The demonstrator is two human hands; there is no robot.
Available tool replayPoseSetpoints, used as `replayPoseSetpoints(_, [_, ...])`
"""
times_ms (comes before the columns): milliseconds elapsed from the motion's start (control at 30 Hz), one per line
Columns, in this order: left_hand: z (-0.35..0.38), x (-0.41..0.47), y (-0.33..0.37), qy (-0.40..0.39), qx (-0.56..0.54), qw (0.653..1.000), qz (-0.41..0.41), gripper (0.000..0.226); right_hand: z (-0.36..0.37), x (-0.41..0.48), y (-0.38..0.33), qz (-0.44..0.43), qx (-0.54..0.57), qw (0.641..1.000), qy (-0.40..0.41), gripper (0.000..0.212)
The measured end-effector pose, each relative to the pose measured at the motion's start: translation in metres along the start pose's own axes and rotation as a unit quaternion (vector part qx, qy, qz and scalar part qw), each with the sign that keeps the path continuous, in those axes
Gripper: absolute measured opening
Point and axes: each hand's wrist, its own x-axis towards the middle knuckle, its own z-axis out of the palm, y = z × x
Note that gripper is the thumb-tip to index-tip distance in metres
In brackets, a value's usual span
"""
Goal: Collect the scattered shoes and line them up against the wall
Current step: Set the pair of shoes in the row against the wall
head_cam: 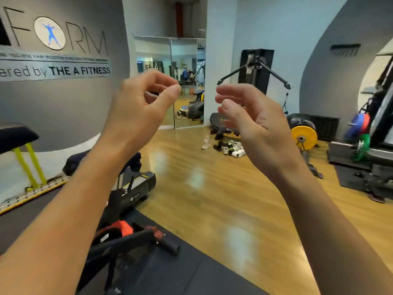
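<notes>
Both grips are up in front of the camera and hold nothing: the left grip has its fingers loosely curled with the thumb tip close to the forefinger, a small gap showing between them, and the right grip has its fingers loosely bent, apart from the thumb. Bare forearms run up to them from the 7 and 5 o'clock corners. Below lies a glossy wooden floor with pale glare patches, and a black mat covers it toward 6 o'clock, where a black exercise machine with red parts stands. At 9 to 10 o'clock a curved grey wall carries large lettering that reads "THE A FITNESS", with a padded bench on yellow-green legs before it. At 12 o'clock a mirror is set between the grey wall and a pale blue wall; a cable machine with two black arms hangs on that wall at 1 o'clock. At 3 o'clock stand a yellow weight plate and a dark rack with coloured gear. The shoes lie far across the floor, just toward 3 o'clock of the view's centre, partly behind the right grip: a loose heap of white, black and yellow-green shoes, tumbled at differing angles, near the foot of the pale blue wall but not in a row. One pale shoe stands apart at the heap's 9 o'clock.
</notes>
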Motion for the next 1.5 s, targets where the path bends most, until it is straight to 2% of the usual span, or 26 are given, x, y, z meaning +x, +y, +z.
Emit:
replayPoseSetpoints(267, [0.172, 0.137, -0.083, -0.080, -0.101, 0.991, 0.019, 0.018, -0.067, 0.105, 0.141, 0.061, -0.095, 0.991, 0.065, 0.027])
replayPoseSetpoints(467, [0.317, 0.216, -0.148, -0.115, -0.147, 0.982, 0.016, 0.017, -0.117, 0.180, 0.275, 0.090, -0.098, 0.986, 0.102, 0.027])
replayPoseSetpoints(733, [0.464, 0.344, -0.219, -0.114, -0.112, 0.987, -0.017, 0.013, -0.162, 0.317, 0.442, 0.113, -0.043, 0.989, 0.081, 0.025])
replayPoseSetpoints(933, [0.557, 0.439, -0.300, -0.103, -0.099, 0.990, -0.018, 0.011, -0.180, 0.413, 0.571, 0.106, -0.042, 0.991, 0.075, 0.024])
replayPoseSetpoints(1267, [0.751, 0.602, -0.444, -0.152, -0.122, 0.981, -0.024, 0.014, -0.214, 0.558, 0.793, 0.165, -0.118, 0.974, 0.097, 0.027])
replayPoseSetpoints(1500, [0.896, 0.696, -0.557, -0.185, -0.083, 0.979, -0.028, 0.014, -0.254, 0.649, 0.968, 0.182, -0.122, 0.969, 0.113, 0.027])
